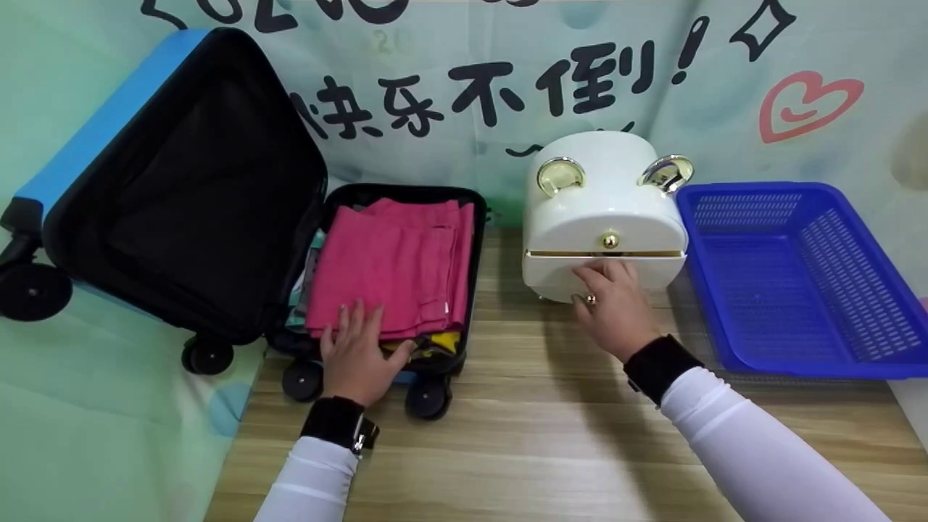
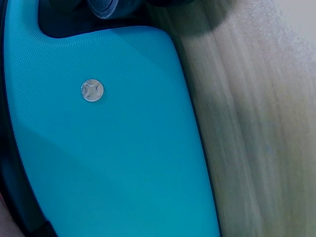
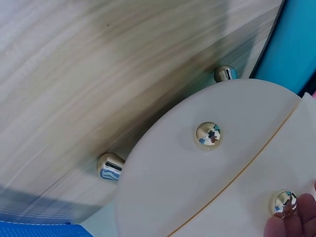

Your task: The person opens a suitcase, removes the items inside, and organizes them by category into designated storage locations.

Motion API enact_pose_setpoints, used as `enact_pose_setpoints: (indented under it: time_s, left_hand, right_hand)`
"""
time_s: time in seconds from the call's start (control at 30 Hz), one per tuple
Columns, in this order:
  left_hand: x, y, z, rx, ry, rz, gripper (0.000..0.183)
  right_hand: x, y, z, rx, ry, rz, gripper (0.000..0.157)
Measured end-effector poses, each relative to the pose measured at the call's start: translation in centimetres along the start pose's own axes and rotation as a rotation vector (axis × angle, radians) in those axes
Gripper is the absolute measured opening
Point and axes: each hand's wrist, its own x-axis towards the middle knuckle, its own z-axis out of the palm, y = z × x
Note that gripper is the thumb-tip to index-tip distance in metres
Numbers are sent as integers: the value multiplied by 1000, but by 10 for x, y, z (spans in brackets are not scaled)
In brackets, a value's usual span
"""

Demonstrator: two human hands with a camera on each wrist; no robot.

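Note:
My left hand (image 1: pixel 355 362) rests with spread fingers on the front edge of a folded pink garment (image 1: pixel 391 264) in the suitcase (image 1: pixel 407 190). A yellow-and-black cloth (image 1: pixel 442 343) peeks out below the garment. My right hand (image 1: pixel 616 312) is at the front of a white storage box (image 1: pixel 602 174) with gold-coloured ears. Its fingers are bent near the box's two gold knobs. In the right wrist view, fingertips (image 3: pixel 306 210) meet the edge of the upper knob (image 3: pixel 282 201); whether they pinch it is unclear. The lower knob (image 3: pixel 208 136) stands free there.
The suitcase's black-lined lid (image 1: pixel 188 174) stands open at left, wheels (image 1: pixel 428 396) showing at the front. A blue plastic basket (image 1: pixel 783 290) sits right of the box. The wooden tabletop (image 1: pixel 507 435) lies in front, and a printed cloth (image 1: pixel 449 159) hangs behind.

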Motion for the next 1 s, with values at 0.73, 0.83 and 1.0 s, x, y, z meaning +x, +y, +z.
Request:
enact_pose_setpoints:
  time_s: [0.73,0.83,1.0]
  left_hand:
    - [0,-1,1,4,5,8,86]
    - [0,-1,1,4,9,11,87]
    - [0,-2,2,0,15,12,86]
  right_hand:
    - [4,3,5,25,12,10,47]
    - [4,4,5,66,30,53,45]
    - [5,7,4,117,73,207,28]
